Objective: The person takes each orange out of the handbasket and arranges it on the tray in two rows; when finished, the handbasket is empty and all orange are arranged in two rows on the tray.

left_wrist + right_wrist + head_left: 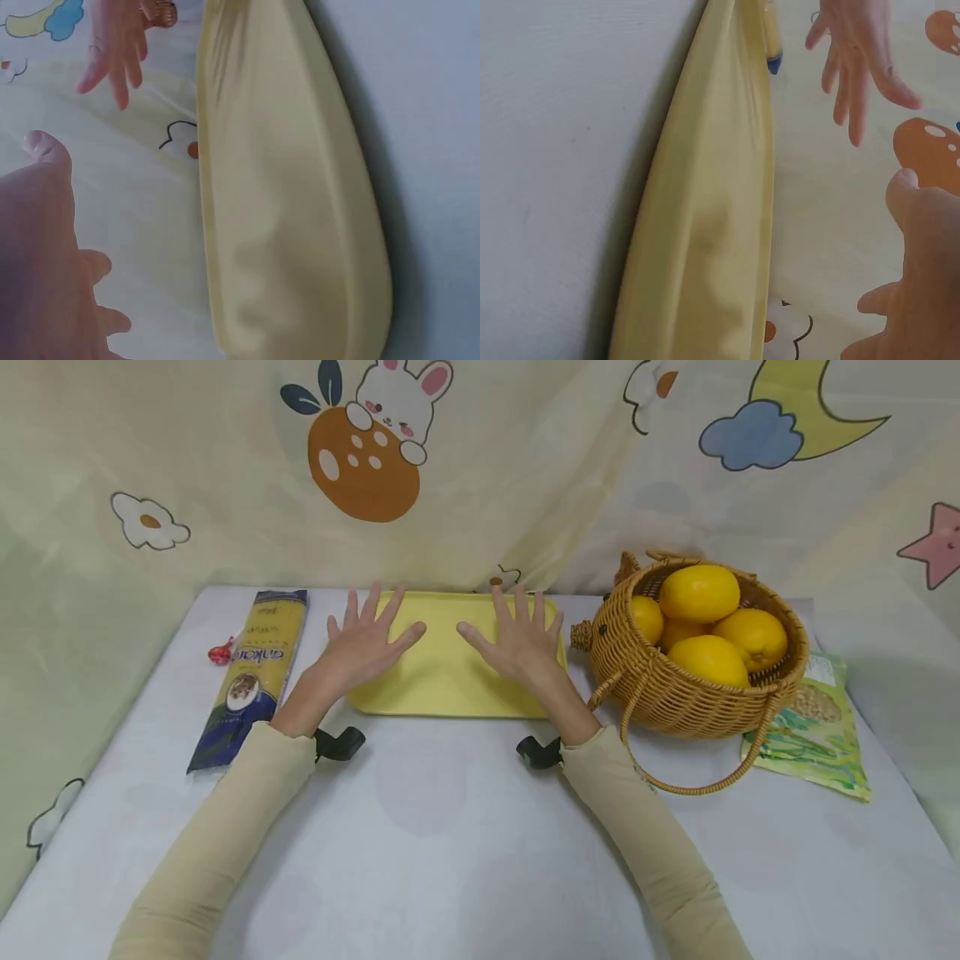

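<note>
Both hands hover over a yellow tray (450,685), fingers spread and palms down. My left hand (365,647) is above the tray's left end, and my right hand (521,643) above its right end; neither holds anything. In the left wrist view the tray (277,150) shows side-on with a soft hand shadow on it, and the left hand (37,255) is beside it. The right wrist view has the tray (697,195) to the left of the right hand (930,262). Nothing lies on the tray's visible surface.
Right of the tray stands a wicker basket (675,710) shaped like an animal, holding several yellow lemon-like fruits (701,593), its handle looping forward. A green-yellow packet (810,735) lies partly behind it. At left are a pasta packet (258,647) and a red wrapped candy (221,653). A patterned curtain (525,485) hangs behind.
</note>
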### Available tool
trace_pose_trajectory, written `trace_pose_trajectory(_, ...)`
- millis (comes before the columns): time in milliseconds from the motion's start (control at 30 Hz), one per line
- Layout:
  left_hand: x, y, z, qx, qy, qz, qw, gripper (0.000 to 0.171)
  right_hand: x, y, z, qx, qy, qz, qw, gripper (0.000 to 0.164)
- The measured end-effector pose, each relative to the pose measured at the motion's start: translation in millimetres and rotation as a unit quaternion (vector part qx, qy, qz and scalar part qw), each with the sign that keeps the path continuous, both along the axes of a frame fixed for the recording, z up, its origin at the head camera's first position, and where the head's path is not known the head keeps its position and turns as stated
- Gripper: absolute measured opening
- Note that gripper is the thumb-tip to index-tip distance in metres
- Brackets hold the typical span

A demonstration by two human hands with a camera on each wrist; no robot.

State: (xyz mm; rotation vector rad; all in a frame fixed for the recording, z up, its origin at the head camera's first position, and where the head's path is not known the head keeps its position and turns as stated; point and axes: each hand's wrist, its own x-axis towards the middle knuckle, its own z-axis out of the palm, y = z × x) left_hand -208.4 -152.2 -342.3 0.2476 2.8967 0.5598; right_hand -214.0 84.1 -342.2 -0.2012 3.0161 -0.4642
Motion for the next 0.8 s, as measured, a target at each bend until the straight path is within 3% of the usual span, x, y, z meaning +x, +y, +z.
trace_pose_trajectory(67,1.2,-2,0.6,0.025,0.004,-0.006,0.9997,0.089,2.2,-2,1.9,-0.007,0.003,0.007,1.0,0.091)
trace_pose_trajectory(133,3.7,-3,1.6,0.083,0.009,-0.016,0.9964,0.088,5.5,-4,5.3,-0.022,0.004,0.02,1.0,0.09)
trace_pose_trajectory(267,13.4,-8,5.1,0.205,0.022,-0.024,0.9783,0.081,18.1,-5,16.5,-0.063,0.007,0.054,0.996,0.085)
trace_pose_trajectory(433,33.2,-17,7.1,0.254,0.032,0.003,0.9666,0.076,47.6,8,35.4,-0.099,0.0,0.099,0.99,0.083)
trace_pose_trajectory(533,48.9,-23,4.7,0.287,0.035,0.027,0.9568,0.072,70.8,22,56.3,-0.075,-0.002,0.124,0.989,0.082)
trace_pose_trajectory(600,59.2,-27,2.1,0.307,0.048,0.049,0.9492,0.066,80.2,37,75.0,-0.029,0.014,0.125,0.992,0.082)
trace_pose_trajectory(700,70.0,-31,-2.1,0.322,0.074,0.08,0.9405,0.059,74.7,71,105.3,0.042,0.041,0.097,0.994,0.084)
trace_pose_trajectory(800,74.2,-34,-6.5,0.333,0.079,0.101,0.9341,0.057,48.7,111,129.7,0.088,0.032,0.064,0.994,0.088)
